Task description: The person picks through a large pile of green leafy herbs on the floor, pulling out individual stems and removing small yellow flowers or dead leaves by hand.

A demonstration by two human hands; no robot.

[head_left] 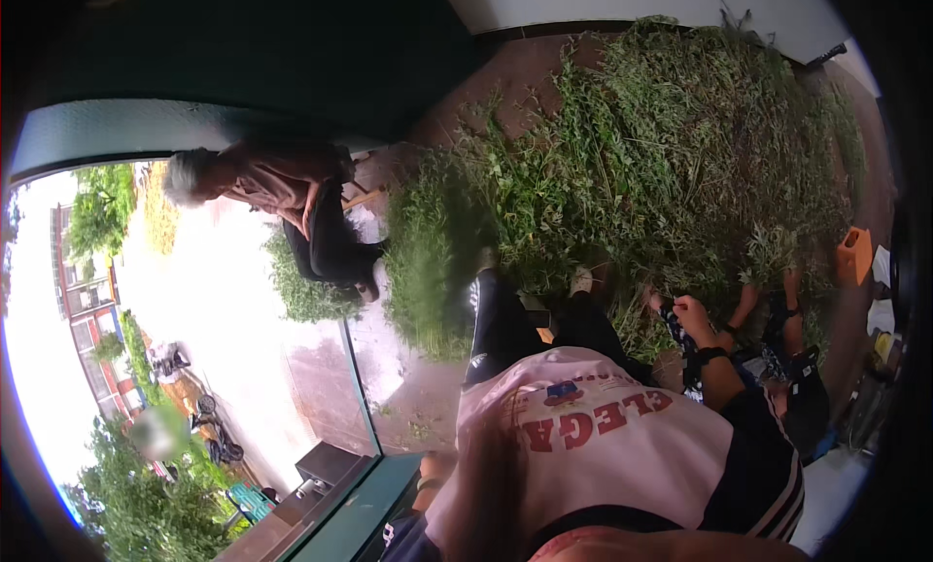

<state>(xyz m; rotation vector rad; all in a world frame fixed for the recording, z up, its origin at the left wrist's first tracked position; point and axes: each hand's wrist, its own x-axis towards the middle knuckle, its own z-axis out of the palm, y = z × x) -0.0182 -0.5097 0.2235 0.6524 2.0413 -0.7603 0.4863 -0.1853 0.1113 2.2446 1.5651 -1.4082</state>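
My right hand (692, 317) is raised in front of my right thigh, near the edge of a large heap of cut leafy green plants (680, 154). Its fingers are curled closed, and anything in them is too small to make out. A dark band (709, 355) circles that wrist. Low at my left side, my left hand (437, 467) shows only in part beside my pink shirt (593, 455); its fingers are hidden. A blurred bunch of tall green stems (432, 261) stands left of my left leg.
A person (282, 188) sits at the left by a doorway, with a smaller plant pile (306, 280) close by. Another person's forearms (745, 307) reach toward the heap at right. An orange plastic object (854, 257) lies at far right. A green door frame (355, 513) stands lower left.
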